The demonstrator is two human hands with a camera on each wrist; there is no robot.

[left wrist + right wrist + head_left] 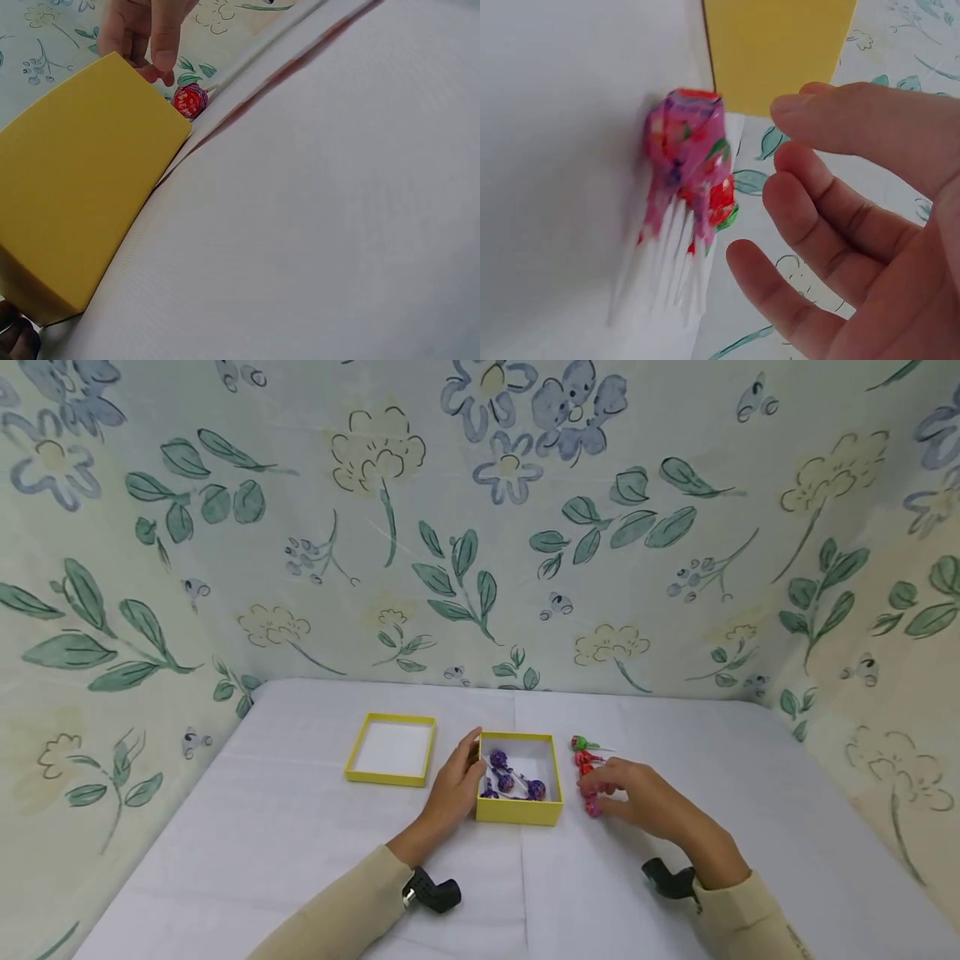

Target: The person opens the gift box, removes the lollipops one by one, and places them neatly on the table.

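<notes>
A yellow open-topped box (519,812) with a white inside stands on the table, several purple-wrapped lollipops (506,782) lying in it. My left hand (452,781) holds the box at its left wall, thumb by the rim. To the right of the box, a column of lollipops lies on the cloth: a green one (579,743) at the far end, red ones (583,758) after it and a pink one (592,807) nearest. My right hand (633,795) hovers at the near lollipops. In the right wrist view its fingers are spread and bent slightly, with nothing between them, beside the pink lollipop (694,142).
A yellow-rimmed box lid (390,779) with a white inside lies to the left of the box. White cloth (300,835) covers the table, with a crease running past the box. Floral fabric (450,568) hangs behind and at both sides.
</notes>
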